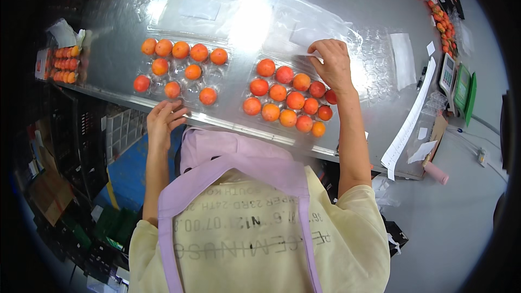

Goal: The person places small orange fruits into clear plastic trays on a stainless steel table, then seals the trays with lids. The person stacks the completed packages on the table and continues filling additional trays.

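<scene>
My right hand (333,62) pinches the near edge of a white absorbent-looking sheet (303,34) under clear plastic film, just beyond a clear plastic tray of orange-red round fruit (288,117). That fruit sits in three rows. Empty-handed, with fingers apart, my left hand (163,120) rests by the table's front edge, beside a second clear tray (205,75) on the left. This one holds a full back row of fruit (180,49) and scattered ones in its other rows, with bare cups between them. Behind it lies another clear lid or film (195,10).
Packed fruit trays (66,64) stand at the left edge. On the right are a long paper strip (411,120), a scale (447,69), a green device (463,89), a pile of fruit (443,24) and a white pad (403,61). The metal table's front rim (252,130) is close to my body.
</scene>
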{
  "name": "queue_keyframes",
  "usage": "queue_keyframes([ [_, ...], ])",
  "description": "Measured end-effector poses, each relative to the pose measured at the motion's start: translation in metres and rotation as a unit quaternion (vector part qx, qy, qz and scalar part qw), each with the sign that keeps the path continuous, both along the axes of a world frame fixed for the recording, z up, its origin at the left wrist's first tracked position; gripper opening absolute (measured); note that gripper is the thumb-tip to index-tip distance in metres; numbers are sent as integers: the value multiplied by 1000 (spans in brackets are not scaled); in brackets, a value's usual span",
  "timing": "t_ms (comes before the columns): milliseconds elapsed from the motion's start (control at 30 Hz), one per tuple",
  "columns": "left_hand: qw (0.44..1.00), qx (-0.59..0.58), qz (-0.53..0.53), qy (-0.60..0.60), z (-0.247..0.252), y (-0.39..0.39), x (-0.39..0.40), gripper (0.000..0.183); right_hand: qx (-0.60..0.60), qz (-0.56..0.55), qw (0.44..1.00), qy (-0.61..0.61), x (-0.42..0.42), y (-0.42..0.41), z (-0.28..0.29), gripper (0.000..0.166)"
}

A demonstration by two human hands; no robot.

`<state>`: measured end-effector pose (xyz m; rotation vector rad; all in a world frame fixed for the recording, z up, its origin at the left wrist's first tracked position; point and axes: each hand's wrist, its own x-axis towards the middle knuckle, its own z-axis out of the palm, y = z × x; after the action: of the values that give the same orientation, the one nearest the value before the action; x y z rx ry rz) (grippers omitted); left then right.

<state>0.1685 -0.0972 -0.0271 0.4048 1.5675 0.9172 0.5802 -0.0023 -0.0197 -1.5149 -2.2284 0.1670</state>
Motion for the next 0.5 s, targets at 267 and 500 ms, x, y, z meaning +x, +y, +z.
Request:
queue_keyframes([
  [267, 998, 5, -23, -52, -12, 1, 12, 18, -58, -29, 995, 80, -9, -10, 23, 23],
  [500, 999, 6, -31, -23, -10, 17, 28, 22, -81, -200, 968, 132, 2, -49, 21, 15],
])
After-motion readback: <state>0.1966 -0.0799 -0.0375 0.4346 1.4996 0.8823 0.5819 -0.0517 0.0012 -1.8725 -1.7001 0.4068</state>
